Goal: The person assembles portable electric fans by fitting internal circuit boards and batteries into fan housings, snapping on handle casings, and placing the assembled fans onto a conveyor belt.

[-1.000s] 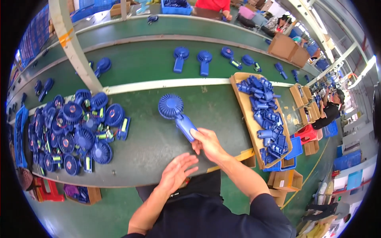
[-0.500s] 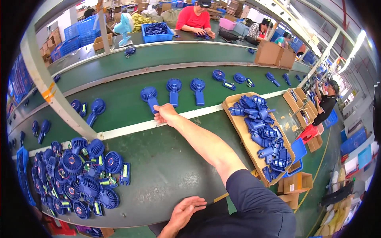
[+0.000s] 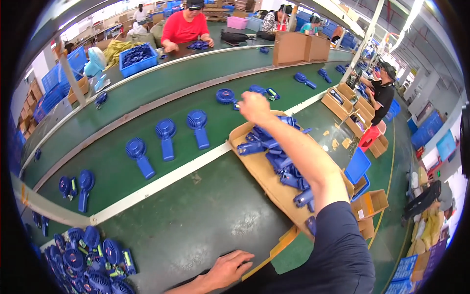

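Over the belt, my right hand (image 3: pixel 255 106) has its fingers curled at the exposed handle end of a half-assembled blue handheld fan (image 3: pixel 225 95). The fingers partly cover that end. Just beyond lies another fan (image 3: pixel 257 88) with its green board and battery piece (image 3: pixel 272 93) showing. My left hand (image 3: pixel 229 268) rests at the near edge of the worktable (image 3: pixel 210 215), fingers stretched out and holding nothing. Beneath my right forearm, a cardboard tray (image 3: pixel 254 169) holds blue plastic handle shells (image 3: pixel 279 159). Three fans with whole handles, one of them a near fan (image 3: pixel 198 128), lie in a row on the belt.
A heap of fan heads (image 3: pixel 93 259) with exposed boards lies at the table's left. A white rail (image 3: pixel 166 183) separates table and green belt (image 3: pixel 112 171). Across the belt sits a person in red (image 3: pixel 185 29) beside a blue crate (image 3: pixel 138 61). Another person (image 3: pixel 384 93) works at right.
My right hand has left the whole fan and moved right to a half-assembled one farther along. The view has turned right. My left hand stays by the table edge, its fingers more spread.
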`<state>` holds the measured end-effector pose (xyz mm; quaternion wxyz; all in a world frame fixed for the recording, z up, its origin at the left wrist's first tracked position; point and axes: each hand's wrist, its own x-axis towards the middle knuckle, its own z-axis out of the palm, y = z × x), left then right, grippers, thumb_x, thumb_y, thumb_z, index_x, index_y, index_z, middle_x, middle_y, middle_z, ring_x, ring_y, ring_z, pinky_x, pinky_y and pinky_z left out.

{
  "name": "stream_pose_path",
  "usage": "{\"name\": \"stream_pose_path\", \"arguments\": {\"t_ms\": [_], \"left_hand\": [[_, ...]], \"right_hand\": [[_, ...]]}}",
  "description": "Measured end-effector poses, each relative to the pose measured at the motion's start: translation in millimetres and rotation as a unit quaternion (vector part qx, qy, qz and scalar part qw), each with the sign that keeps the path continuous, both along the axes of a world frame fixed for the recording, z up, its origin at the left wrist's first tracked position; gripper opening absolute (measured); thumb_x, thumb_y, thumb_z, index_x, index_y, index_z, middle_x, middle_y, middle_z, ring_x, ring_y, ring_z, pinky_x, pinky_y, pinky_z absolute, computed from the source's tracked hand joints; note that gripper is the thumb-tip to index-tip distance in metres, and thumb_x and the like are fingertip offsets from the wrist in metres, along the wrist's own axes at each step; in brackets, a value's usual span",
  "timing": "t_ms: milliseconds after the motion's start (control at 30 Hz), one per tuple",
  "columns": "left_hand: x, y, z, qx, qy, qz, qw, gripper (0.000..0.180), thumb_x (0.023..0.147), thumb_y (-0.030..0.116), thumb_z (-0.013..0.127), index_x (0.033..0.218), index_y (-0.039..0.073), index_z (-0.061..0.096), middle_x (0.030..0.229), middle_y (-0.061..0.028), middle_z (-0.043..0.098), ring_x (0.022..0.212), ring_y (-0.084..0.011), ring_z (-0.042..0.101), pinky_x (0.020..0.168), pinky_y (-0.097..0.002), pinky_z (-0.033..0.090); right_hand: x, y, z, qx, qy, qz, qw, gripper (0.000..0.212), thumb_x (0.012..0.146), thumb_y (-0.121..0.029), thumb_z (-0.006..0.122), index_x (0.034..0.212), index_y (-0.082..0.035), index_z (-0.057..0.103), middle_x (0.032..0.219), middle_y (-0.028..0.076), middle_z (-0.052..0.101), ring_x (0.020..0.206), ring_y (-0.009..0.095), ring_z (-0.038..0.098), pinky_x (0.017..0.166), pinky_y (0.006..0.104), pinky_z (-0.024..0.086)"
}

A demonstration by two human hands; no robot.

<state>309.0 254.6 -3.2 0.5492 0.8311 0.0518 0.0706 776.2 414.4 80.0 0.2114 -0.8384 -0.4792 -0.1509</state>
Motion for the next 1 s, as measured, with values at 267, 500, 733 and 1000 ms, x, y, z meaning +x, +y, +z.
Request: {"name": "stream_pose_path", "arguments": {"t_ms": [267, 500, 733, 1000], "left_hand": [[91, -1, 2, -0.084, -0.061, -0.03, 0.994, 0.016, 0.095, 0.009, 0.069, 0.109, 0.001, 0.07, 0.101, -0.0163, 0.071, 0.089, -0.0369, 0.07, 0.077, -0.042, 0.058], [93, 17, -11, -0.19, -0.101, -0.086, 0.973, 0.014, 0.093, -0.003, 0.068, 0.107, -0.004, 0.068, 0.101, -0.0178, 0.069, 0.086, -0.0313, 0.071, 0.073, -0.0375, 0.058], [94, 27, -9, -0.218, -0.06, -0.105, 0.968, 0.014, 0.095, 0.001, 0.064, 0.108, -0.003, 0.066, 0.105, -0.0195, 0.068, 0.088, -0.0326, 0.07, 0.072, -0.0394, 0.058], [96, 24, -9, -0.198, -0.087, -0.091, 0.972, 0.012, 0.094, 0.003, 0.063, 0.102, -0.005, 0.066, 0.103, -0.0216, 0.068, 0.085, -0.034, 0.07, 0.07, -0.0415, 0.058]], "right_hand": [[186, -56, 17, -0.203, 0.028, -0.209, 0.956, 0.025, 0.086, -0.016, 0.068, 0.107, -0.003, 0.074, 0.116, 0.025, 0.071, 0.11, 0.04, 0.07, 0.094, 0.0479, 0.058], [280, -23, -56, -0.232, 0.013, -0.077, 0.969, 0.027, 0.079, -0.01, 0.062, 0.102, -0.005, 0.075, 0.108, 0.025, 0.071, 0.107, 0.043, 0.067, 0.093, 0.0482, 0.055], [313, 13, -96, -0.266, 0.072, -0.015, 0.961, 0.046, 0.078, -0.003, 0.066, 0.124, -0.003, 0.067, 0.108, 0.021, 0.072, 0.102, 0.037, 0.071, 0.088, 0.0451, 0.058], [329, 23, -113, -0.294, 0.285, 0.016, 0.912, 0.033, 0.076, 0.002, 0.067, 0.109, 0.0, 0.065, 0.089, 0.014, 0.072, 0.08, 0.028, 0.074, 0.062, 0.0431, 0.061]]}}
